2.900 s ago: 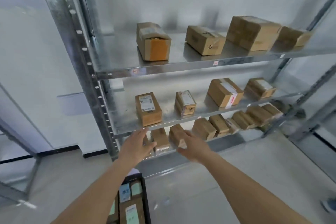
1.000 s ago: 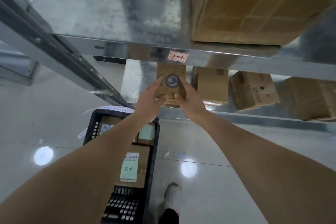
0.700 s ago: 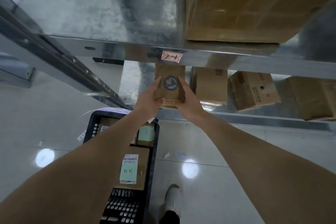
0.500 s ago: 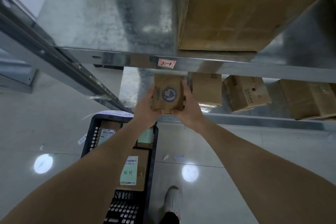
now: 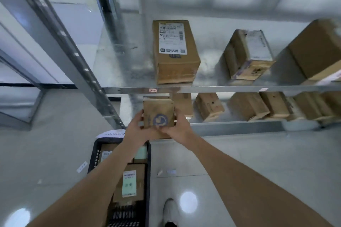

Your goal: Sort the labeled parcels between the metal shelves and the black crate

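I see crate (image 5: 147, 180) at 6 o'clock below shelf (image 5: 203, 89); parcel (image 5: 158, 114) between hands, boxes (image 5: 247, 107) at 3 o'clock.

White shoe (image 5: 170, 212) on glossy grey floor (image 5: 239, 153), paper scraps (image 5: 167, 172) nearby

Bright, even light; lamp glare spots on the glossy floor (image 5: 188, 202), motion blur and wide-angle bending toward edges.

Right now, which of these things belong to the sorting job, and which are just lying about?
Job:
- small parcel held between left hand and right hand
- labeled parcel on metal shelf
- black crate

Lying about:
- paper scraps on floor
- shoe
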